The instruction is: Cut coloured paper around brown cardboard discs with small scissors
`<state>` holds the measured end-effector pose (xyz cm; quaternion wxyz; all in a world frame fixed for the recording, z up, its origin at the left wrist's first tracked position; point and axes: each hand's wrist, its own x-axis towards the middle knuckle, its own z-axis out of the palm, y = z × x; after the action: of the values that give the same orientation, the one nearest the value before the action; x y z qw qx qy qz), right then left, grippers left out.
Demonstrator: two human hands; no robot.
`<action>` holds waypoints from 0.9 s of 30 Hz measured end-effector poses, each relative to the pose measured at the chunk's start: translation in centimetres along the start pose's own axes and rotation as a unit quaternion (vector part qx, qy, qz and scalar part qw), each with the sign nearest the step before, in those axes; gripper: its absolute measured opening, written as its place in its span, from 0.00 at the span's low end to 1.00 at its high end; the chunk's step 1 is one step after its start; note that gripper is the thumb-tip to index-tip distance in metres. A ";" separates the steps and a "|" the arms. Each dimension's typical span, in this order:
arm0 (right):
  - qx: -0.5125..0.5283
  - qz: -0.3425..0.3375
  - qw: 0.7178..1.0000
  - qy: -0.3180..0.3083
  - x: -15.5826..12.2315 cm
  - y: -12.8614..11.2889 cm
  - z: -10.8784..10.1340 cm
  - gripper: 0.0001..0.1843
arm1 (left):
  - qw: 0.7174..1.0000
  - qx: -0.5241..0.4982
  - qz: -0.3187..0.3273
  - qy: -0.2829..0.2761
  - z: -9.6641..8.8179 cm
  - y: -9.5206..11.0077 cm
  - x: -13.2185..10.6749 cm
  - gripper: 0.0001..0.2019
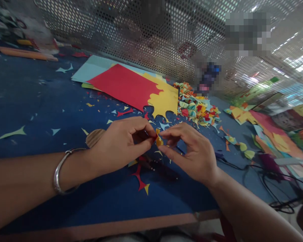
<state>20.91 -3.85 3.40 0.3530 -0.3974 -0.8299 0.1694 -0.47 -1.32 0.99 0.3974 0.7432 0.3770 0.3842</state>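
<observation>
A small folded paper piece (159,140), yellow with a bit of red on its left side, is between my two hands above the table. My left hand (123,143), with a silver bangle at the wrist, pinches its red side between thumb and forefinger. From the other side, the thumb and fingertips of my right hand (192,153) close on the yellow part. Beneath the hands lies a dark, long tool (165,170) whose kind I cannot make out. A brown ribbed cardboard disc (94,137) is partly hidden behind my left hand.
Red paper (123,84) and scalloped yellow paper (168,99) lie over light blue sheets (91,65). A heap of small colourful folded papers (199,111) sits to their right. Scraps dot the blue table (40,134). Black cables (265,178) run right; a perforated metal screen (116,30) stands behind.
</observation>
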 end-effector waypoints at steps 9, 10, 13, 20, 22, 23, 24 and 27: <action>-0.056 -0.029 0.998 0.009 0.0 -0.2 0.5 0.08 | 0.997 0.057 0.047 0.000 -0.1 0.8 0.0 0.04; -0.055 -0.026 0.998 0.008 0.0 -0.3 0.5 0.08 | 0.996 0.064 0.055 0.001 -0.1 0.8 0.0 0.05; -0.051 -0.019 0.999 0.009 -0.1 -0.3 0.5 0.07 | 0.993 0.084 0.080 0.004 -0.1 0.7 -0.1 0.05; -0.033 -0.006 0.999 0.014 -0.2 -0.4 0.5 0.06 | 0.992 0.095 0.080 0.003 -0.3 0.8 -0.1 0.07; -0.026 0.000 1.000 0.017 -0.2 -0.4 0.5 0.06 | 0.993 0.094 0.069 0.003 -0.3 0.8 -0.1 0.06; -0.023 0.007 1.000 0.018 -0.2 -0.4 0.5 0.06 | 0.993 0.094 0.065 0.004 -0.3 0.9 -0.1 0.06; -0.021 0.014 1.000 0.019 -0.2 -0.5 0.5 0.06 | 0.993 0.096 0.062 0.005 -0.3 0.9 -0.1 0.06; -0.021 0.038 0.999 0.023 -0.2 -0.5 0.6 0.05 | 0.993 0.102 0.061 0.007 -0.2 1.0 -0.1 0.07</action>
<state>20.31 -4.30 3.20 0.3567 -0.4395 -0.8093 0.1566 -0.47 -1.75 1.96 0.2929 0.7988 0.3712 0.3719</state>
